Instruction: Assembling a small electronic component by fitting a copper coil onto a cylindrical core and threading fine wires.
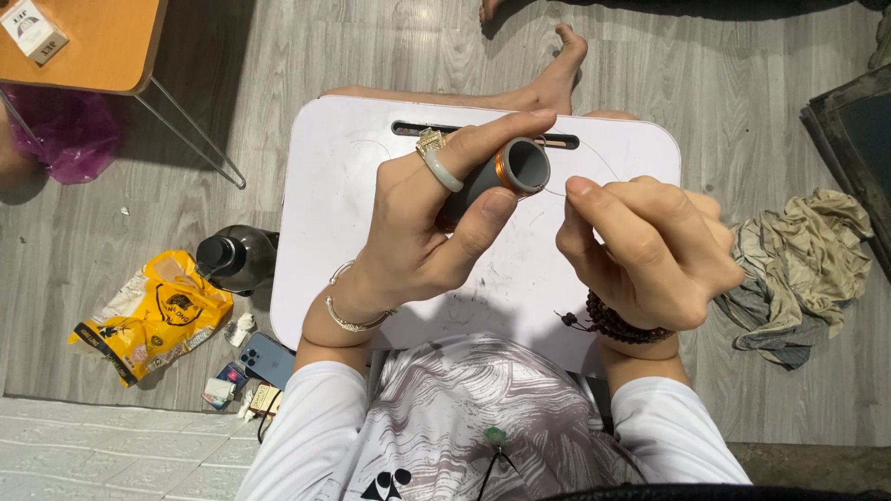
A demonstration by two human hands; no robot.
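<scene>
While left hand (422, 237) clamps grey spool (497, 181), right hand (650, 250) pinches thin wire (608, 160); winding step, seemingly; next turn needs steady tension.

**Grey spool and fine wire held above white worktop**

A short grey cylindrical spool (501, 182) sits gripped in the left hand (432, 223), thumb pressed along its lower side and index finger arched over the top. The tube lies nearly level, tilted slightly upward, its hollow open end turned toward the right hand (650, 250). A band of copper-coloured winding rings the tube just behind that open end. From the rim a very thin wire (594, 162) curves out in a loose arc across to the right hand, where it is pinched between thumb and fingertip. Spool and wire are both held clear above the white worktop (343, 186).
</scene>
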